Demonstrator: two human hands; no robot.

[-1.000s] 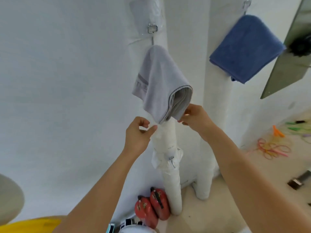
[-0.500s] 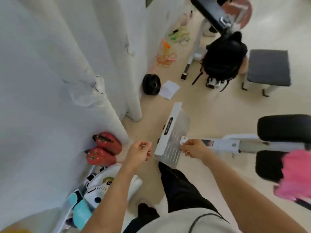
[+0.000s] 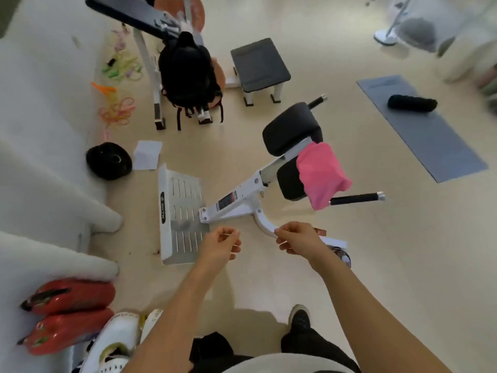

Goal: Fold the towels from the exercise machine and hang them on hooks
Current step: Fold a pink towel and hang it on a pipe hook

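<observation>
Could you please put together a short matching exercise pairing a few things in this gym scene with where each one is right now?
Things:
1. pink towel
2. black roller
3. black backpack
4. red items

Places:
A. lying on the grey mat
B. on the floor at the foot of the white wall, lower left
C. draped over the handle of the white exercise machine
D. against the weight bench frame, upper middle

Pairs: 1-C, 2-A, 3-D, 4-B

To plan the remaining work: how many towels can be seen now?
1: a pink towel draped over the exercise machine, near its black handle. Others may be outside this view.
</observation>
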